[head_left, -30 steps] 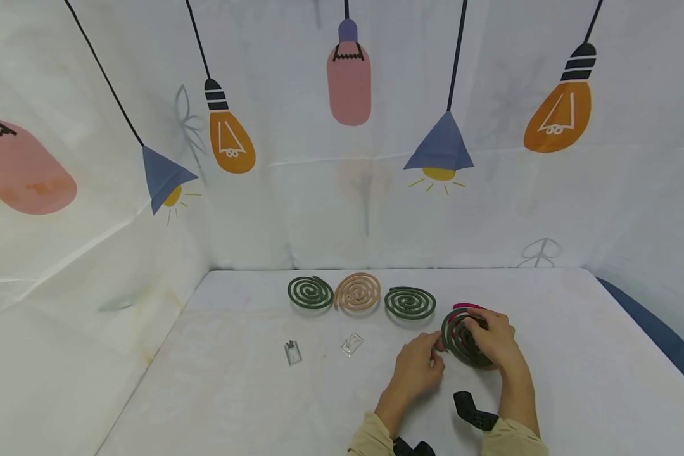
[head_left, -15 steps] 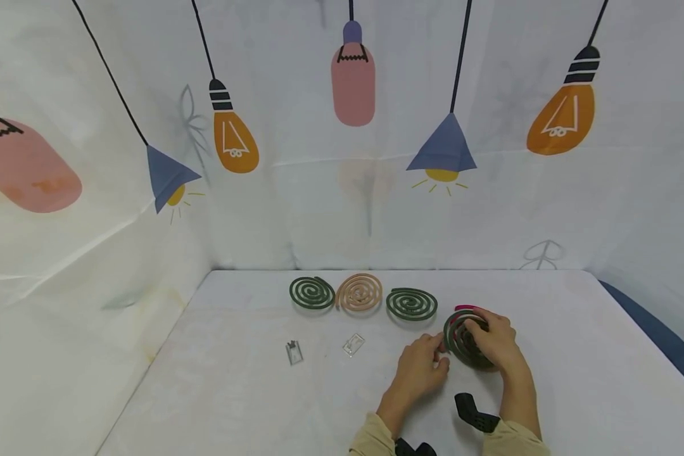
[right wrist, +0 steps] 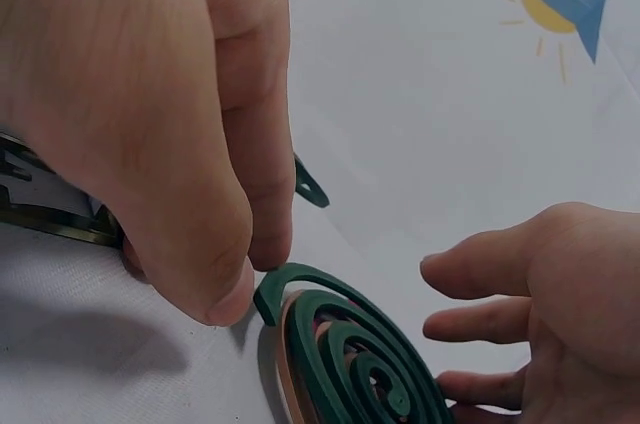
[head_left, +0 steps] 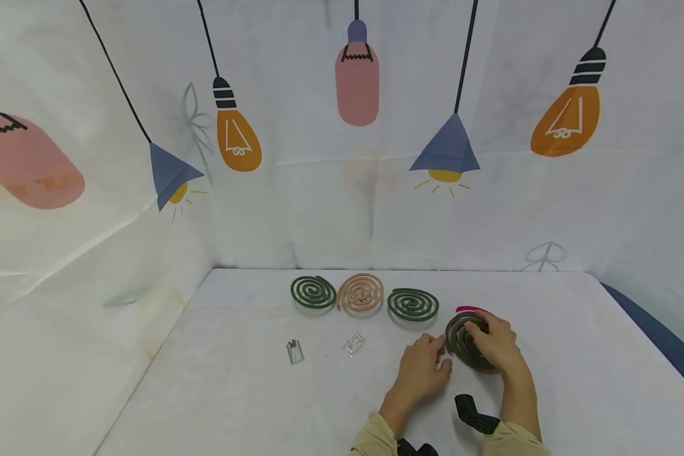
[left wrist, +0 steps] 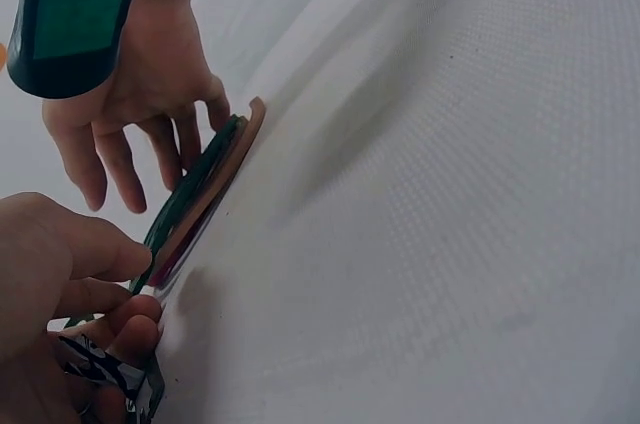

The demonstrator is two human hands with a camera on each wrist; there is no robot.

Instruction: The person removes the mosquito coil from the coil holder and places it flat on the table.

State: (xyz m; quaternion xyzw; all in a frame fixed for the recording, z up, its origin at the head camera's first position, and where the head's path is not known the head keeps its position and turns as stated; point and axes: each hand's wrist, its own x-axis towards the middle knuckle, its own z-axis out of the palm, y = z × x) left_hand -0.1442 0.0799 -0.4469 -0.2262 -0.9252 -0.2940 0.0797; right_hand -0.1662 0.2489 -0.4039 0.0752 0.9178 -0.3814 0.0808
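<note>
A stack of spiral mosquito coils (head_left: pixel 462 342), green on top with tan and pink below, lies under my hands at the table's right. My left hand (head_left: pixel 423 368) pinches the stack's outer edge at the left between thumb and finger. A shiny, thin metal piece (left wrist: pixel 100 362) shows beside its other fingers; its full shape is hidden. My right hand (head_left: pixel 497 342) lies over the stack's far right side. In the right wrist view its fingers (right wrist: pixel 485 324) are spread and relaxed, the lower ones touching the coil's rim.
Along the back of the white table (head_left: pixel 251 405) lie a green coil (head_left: pixel 313 292), a tan coil (head_left: pixel 360 292) and another green coil (head_left: pixel 413 304). Two small metal coil stands lie in front, a left one (head_left: pixel 294 351) and a right one (head_left: pixel 354 345). A printed cloth (head_left: pixel 296 209) hangs behind.
The head view has shifted slightly, so everything sits a little further right. Both hands keep nearly the same places at the stack of mosquito coils.
</note>
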